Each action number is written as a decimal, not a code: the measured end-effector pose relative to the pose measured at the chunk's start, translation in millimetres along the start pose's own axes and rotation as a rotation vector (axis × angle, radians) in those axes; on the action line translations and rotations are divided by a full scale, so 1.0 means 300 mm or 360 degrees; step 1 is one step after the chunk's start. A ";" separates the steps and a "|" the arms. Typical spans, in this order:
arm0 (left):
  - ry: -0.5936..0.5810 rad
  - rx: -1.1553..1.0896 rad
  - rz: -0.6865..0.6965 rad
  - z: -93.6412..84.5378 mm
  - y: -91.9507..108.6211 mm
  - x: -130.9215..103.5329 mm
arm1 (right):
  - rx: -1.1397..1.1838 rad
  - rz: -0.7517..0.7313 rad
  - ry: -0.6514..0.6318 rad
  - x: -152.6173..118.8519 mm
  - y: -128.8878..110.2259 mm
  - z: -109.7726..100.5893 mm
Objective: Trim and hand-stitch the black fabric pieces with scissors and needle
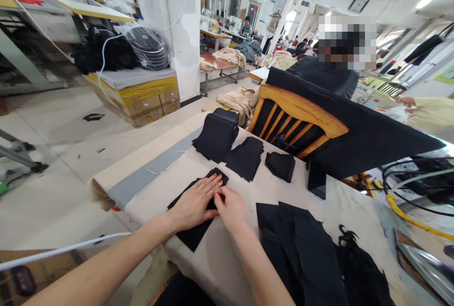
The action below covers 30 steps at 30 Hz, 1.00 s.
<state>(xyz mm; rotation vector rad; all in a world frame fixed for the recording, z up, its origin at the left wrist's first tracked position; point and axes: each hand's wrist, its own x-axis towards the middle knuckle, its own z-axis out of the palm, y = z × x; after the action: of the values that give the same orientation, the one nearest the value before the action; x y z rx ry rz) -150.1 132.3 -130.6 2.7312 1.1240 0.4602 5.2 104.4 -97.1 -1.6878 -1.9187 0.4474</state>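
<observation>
My left hand lies flat with fingers stretched over a black fabric piece on the cloth-covered table. Beside it, my right hand has its fingers pinched together at the fabric's right edge, touching the left fingers. What exactly sits in the pinch is hidden, but it appears to be the fabric edge. Just beyond my hands are a tall stack of black fabric pieces, a second stack and a smaller one. Nearer, on the right, overlapping black fabric panels are spread out.
A phone lies near the table's far edge, by a wooden chair. At right are an iron and cables. A person in dark clothing sits ahead. Wrapped cardboard boxes stand on the floor at left.
</observation>
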 end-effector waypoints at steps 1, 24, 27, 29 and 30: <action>-0.0016 0.0002 0.0014 -0.005 -0.012 -0.005 | 0.0015 0.0014 -0.0007 -0.001 -0.005 0.007; 0.0105 0.0079 -0.0279 0.024 0.091 -0.004 | 0.1243 0.0624 0.0186 -0.104 0.122 -0.108; 0.0093 0.0077 -0.0310 -0.007 0.115 -0.009 | 0.1375 0.0681 0.0234 -0.213 0.165 -0.219; 0.0110 0.0069 -0.0309 -0.033 0.170 -0.024 | 0.1638 0.0840 0.0282 -0.294 0.204 -0.283; 0.0114 0.0060 -0.0286 -0.046 0.209 -0.036 | 0.1725 0.0886 0.0307 -0.334 0.226 -0.312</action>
<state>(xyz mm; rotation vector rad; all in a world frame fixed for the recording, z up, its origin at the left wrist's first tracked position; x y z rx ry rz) -120.7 80.5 -104.0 2.6321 1.3943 0.5197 121.9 7.5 -79.1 -1.3541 -0.7272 1.2051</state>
